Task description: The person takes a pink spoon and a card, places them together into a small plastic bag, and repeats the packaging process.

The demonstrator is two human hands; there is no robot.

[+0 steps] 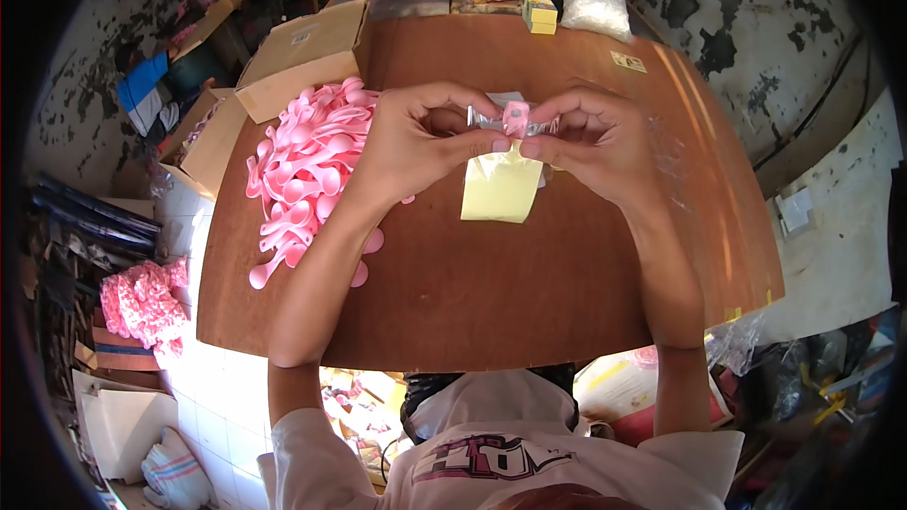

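Large block lettering in dark ink with pink (494,456) is printed across the chest of the white shirt (416,475), bent by its folds. A small pale label (300,37) is borne by the cardboard box (307,52) at the far left corner of the brown surface (491,293). Print too small to be read is carried by the yellow card (627,61) near the far right corner. Markings on the little yellow carton (539,15) at the far edge cannot be made out.
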